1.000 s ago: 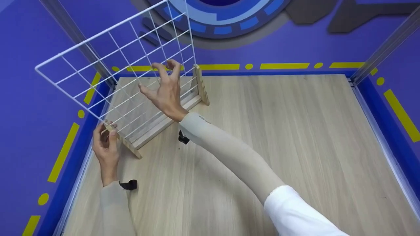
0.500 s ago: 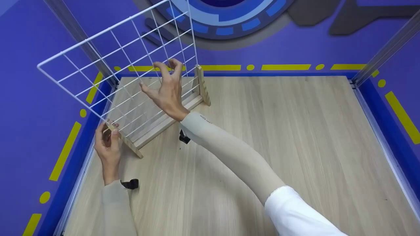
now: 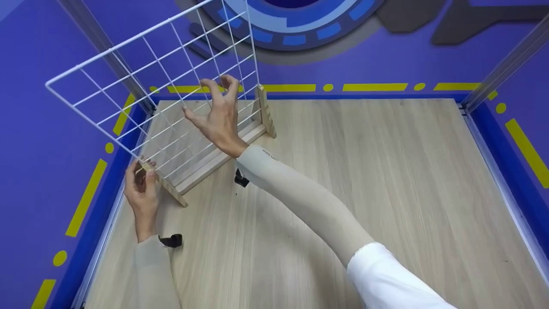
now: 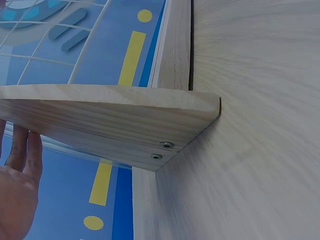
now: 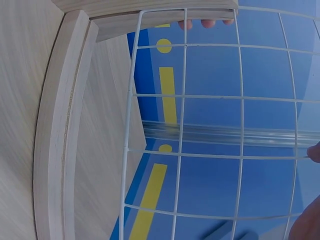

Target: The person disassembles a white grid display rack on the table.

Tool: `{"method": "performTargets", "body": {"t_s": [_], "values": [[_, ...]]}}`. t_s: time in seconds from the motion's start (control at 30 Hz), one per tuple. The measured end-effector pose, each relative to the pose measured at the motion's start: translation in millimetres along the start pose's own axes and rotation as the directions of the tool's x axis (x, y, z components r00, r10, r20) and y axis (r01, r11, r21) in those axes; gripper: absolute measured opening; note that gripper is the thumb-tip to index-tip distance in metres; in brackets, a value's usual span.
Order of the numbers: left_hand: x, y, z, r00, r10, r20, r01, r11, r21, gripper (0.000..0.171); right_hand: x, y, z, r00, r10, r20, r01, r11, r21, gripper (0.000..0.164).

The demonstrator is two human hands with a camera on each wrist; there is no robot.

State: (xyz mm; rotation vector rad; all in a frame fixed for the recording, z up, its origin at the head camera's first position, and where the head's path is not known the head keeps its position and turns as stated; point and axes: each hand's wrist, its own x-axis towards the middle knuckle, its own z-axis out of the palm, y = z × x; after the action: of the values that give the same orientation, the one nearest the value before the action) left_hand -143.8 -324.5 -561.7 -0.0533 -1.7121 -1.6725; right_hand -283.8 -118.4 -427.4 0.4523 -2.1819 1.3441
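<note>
A white wire grid panel (image 3: 142, 36) leans upright in a wooden stand at the left of the tabletop. The stand has a near side piece (image 3: 175, 194), a far side piece (image 3: 265, 112) and a bottom rail (image 3: 206, 168). With thumb and fingers, my left hand (image 3: 142, 197) holds the top of the near side piece, at the grid's lower corner. My right hand (image 3: 218, 118) grips the grid's wires near the middle, fingers curled. In the left wrist view, two metal screws (image 4: 166, 145) show in the side piece. The right wrist view shows the grid's lower edge apart from the rail.
The wood-grain tabletop (image 3: 364, 193) extends to the right of the stand. Blue panels with yellow marks (image 3: 286, 88) enclose it at the back and both sides. Metal posts (image 3: 508, 60) stand at the back corners. A black wrist-camera mount (image 3: 171, 240) sits at the left wrist.
The grid's upper left corner shifts slightly left between the last two head frames. Both hands keep their holds; the whole view moves slightly.
</note>
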Motion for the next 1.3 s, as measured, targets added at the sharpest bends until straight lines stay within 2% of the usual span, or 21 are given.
{"method": "performTargets", "body": {"t_s": [0.37,0.57,0.73,1.07,1.3], "values": [[1.7,-2.6,1.5,1.000,0.009,-0.014,-0.010,0.999,-0.047,0.044,4.5,-3.8,-1.8,1.000,-0.012,-0.026,0.012,1.000,0.019,0.062],[0.5,-2.1,0.6,1.000,0.010,-0.008,-0.010,1.000,-0.004,0.042,6.3,-6.2,-3.9,1.000,-0.009,-0.014,0.010,0.999,0.048,0.062],[1.4,-2.6,1.6,1.000,0.017,-0.014,-0.017,1.000,-0.019,0.041,7.9,-9.2,-6.0,1.000,-0.001,-0.005,0.002,0.998,0.056,0.063],[-0.9,-1.4,-0.2,1.000,-0.001,-0.027,0.002,1.000,0.012,0.043,11.3,-14.8,-6.7,1.000,-0.007,-0.025,0.008,0.998,0.060,0.065],[0.4,-1.6,-0.8,1.000,0.006,-0.008,-0.006,1.000,-0.005,0.043,22.1,-26.0,-14.1,1.000,-0.008,-0.030,0.010,0.997,0.078,0.063]]}}
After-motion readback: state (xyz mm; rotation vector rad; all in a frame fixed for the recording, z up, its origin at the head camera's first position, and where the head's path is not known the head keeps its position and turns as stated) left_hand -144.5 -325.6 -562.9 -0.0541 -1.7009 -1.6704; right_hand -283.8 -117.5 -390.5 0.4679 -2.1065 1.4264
